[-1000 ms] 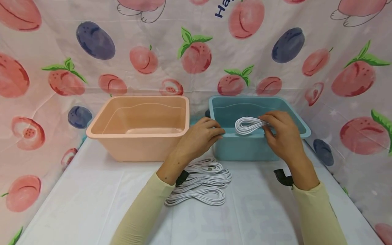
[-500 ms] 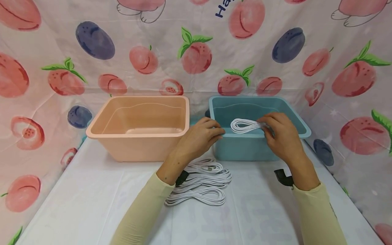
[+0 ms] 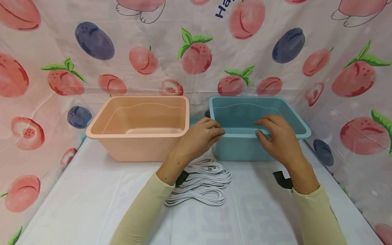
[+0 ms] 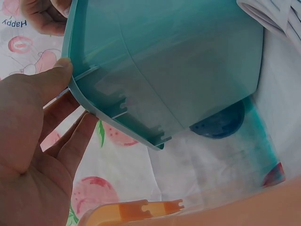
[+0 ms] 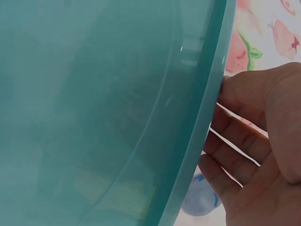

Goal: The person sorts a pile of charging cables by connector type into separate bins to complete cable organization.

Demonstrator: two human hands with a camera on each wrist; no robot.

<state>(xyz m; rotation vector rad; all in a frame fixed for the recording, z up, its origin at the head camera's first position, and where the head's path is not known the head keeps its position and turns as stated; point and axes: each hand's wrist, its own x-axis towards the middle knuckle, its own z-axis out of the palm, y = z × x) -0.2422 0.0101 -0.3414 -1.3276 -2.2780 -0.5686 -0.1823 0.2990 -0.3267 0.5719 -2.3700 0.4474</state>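
Note:
My left hand [image 3: 199, 137] holds the near left corner of the teal plastic bin [image 3: 245, 149]; in the left wrist view its thumb and fingers [image 4: 59, 70] are at the rim. My right hand [image 3: 280, 139] is over the bin's front rim, thumb and fingers apart with nothing between them. In the right wrist view its fingertips [image 5: 218, 122] overlap the rim. The bin's floor is hidden behind its front wall in the head view. Several coiled white cables [image 3: 199, 195] lie on the table in front, partly behind my left forearm.
A peach plastic bin [image 3: 137, 149] stands to the left of the teal one. Both are on a white-covered table [image 3: 92, 194], before a fruit-print cloth backdrop [image 3: 196, 81].
My right hand has let go of the coiled white cable, which dropped out of sight into the teal bin; its thumb and fingers have spread. My left hand has stayed at the corner.

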